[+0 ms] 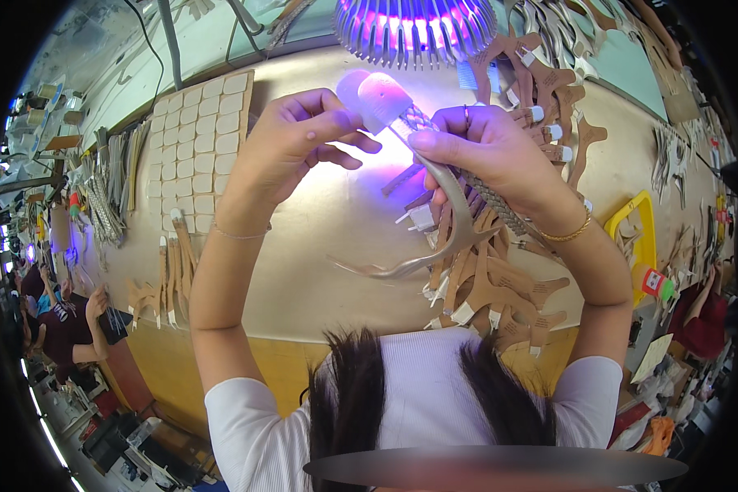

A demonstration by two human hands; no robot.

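Note:
My right hand (484,152) is closed on a braided strap (494,197), thumb on top, just below the lamp. A glossy taupe forked strip (459,225) hangs from the same grip and curves down to the left. At the strap's upper end is a rounded pale pad (384,100), lit pink-violet. A second pale rounded pad (352,85) shows beside it. My left hand (316,135) pinches at this second pad with thumb and forefinger, its other fingers loosely stretched toward the strap. The exact contact at the fingertips is washed out by glare.
A ribbed lamp (416,33) glows violet above my hands. Rows of pale pads lie on a board (244,98) at left. Brown forked pieces (500,287) are piled at right and a few (168,275) lie at left. A yellow basket (649,217) and green-capped bottle (654,283) stand far right.

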